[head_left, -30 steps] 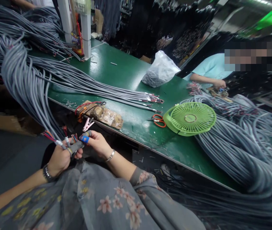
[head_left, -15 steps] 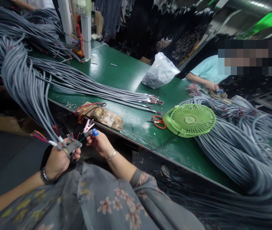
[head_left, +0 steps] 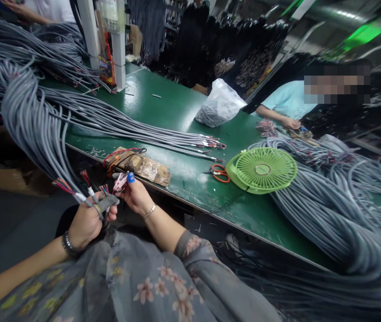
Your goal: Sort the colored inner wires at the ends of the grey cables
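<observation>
The left hand (head_left: 87, 222) is clamped on cables (head_left: 80, 197), while the right hand (head_left: 137, 197) is at the clip (head_left: 119, 182), its grip unclear.

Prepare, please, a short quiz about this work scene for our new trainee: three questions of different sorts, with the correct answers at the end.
1. True or false: the left hand is gripping the translucent plastic bag.

2. Multiple choice: which tool lies beside the green fan?
A) a hammer
B) orange-handled scissors
C) a tape measure

3. Short answer: on which hand is the blue finger wrap?

Key:
1. False; it holds grey cables, while the bag sits on the green tabletop.
2. B
3. The right hand.
</observation>
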Motion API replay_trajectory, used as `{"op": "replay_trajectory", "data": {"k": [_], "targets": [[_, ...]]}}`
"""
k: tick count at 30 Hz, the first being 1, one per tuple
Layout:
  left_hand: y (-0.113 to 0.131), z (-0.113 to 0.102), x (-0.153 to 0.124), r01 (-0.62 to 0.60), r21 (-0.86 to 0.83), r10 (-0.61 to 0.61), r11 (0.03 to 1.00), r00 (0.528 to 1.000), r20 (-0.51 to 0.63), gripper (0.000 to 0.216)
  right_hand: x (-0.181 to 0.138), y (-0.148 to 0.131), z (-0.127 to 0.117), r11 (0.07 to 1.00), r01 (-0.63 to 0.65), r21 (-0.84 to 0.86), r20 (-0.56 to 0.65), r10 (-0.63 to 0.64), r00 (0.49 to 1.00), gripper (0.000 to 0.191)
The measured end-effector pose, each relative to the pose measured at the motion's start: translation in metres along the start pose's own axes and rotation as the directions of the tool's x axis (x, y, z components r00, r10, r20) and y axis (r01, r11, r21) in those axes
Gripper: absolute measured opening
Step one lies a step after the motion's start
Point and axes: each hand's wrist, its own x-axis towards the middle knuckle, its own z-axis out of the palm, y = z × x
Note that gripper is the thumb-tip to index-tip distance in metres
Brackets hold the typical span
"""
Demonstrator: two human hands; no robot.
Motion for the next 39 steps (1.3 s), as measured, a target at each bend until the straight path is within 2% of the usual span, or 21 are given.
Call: {"op": "replay_trajectory", "data": {"k": [3, 6, 12, 15, 20, 23, 27, 29, 33, 36, 39], "targets": [[-0.004, -0.002, 0.001, 0.008, 0.017, -0.008, 1.0, 1.0, 0.008, 0.039, 0.003, 0.0, 0.004, 0.992, -0.019, 0.123, -0.042, 0.024, 0.999, 0.055], [-0.007, -0.005, 0.002, 0.013, 0.023, -0.014, 1.0, 1.0, 0.026, 0.041, 0.003, 0.0, 0.006, 0.986, -0.03, 0.165, -0.071, 0.042, 0.997, 0.054], [-0.007, -0.011, -0.002, -0.01, 0.011, 0.009, 1.0, 0.999, 0.043, 0.04, -0.005, -0.005, -0.001, 0.979, -0.152, 0.139, 0.032, 0.149, 0.988, 0.066], [-0.006, -0.01, -0.007, -0.023, 0.0, 0.023, 1.0, 1.0, 0.007, 0.039, -0.009, -0.009, -0.002, 0.975, -0.179, 0.133, 0.089, 0.168, 0.982, 0.063], [-0.005, -0.006, -0.009, -0.044, 0.009, 0.045, 0.999, 0.997, -0.066, 0.036, -0.011, -0.007, 0.001, 0.992, -0.077, 0.097, 0.019, 0.075, 0.997, 0.041], [-0.005, -0.004, -0.006, -0.051, 0.019, 0.052, 0.999, 0.997, -0.056, 0.036, -0.01, 0.0, 0.0, 1.0, 0.024, 0.016, -0.053, -0.023, 0.998, 0.044], [-0.005, -0.003, -0.002, -0.029, 0.011, 0.029, 1.0, 0.999, -0.037, 0.038, -0.004, 0.008, -0.004, 0.977, 0.176, -0.122, -0.166, -0.195, 0.967, 0.056], [-0.005, -0.001, -0.002, -0.016, 0.002, 0.016, 1.0, 0.999, -0.046, 0.038, -0.001, 0.009, -0.004, 0.986, 0.14, -0.087, -0.121, -0.15, 0.981, 0.059], [-0.004, 0.003, -0.001, 0.009, -0.011, -0.009, 1.0, 0.997, -0.081, 0.04, 0.002, 0.007, 0.001, 0.997, -0.027, 0.077, 0.024, 0.025, 0.999, 0.065], [-0.004, 0.003, 0.0, 0.018, -0.005, -0.018, 1.0, 0.996, -0.089, 0.041, 0.004, 0.006, 0.005, 0.988, -0.025, 0.15, -0.015, 0.028, 0.999, 0.062], [-0.006, 0.0, -0.001, 0.019, 0.006, -0.019, 1.0, 0.997, -0.074, 0.042, 0.004, 0.007, 0.006, 0.988, -0.018, 0.151, -0.041, 0.024, 0.999, 0.065]]}}
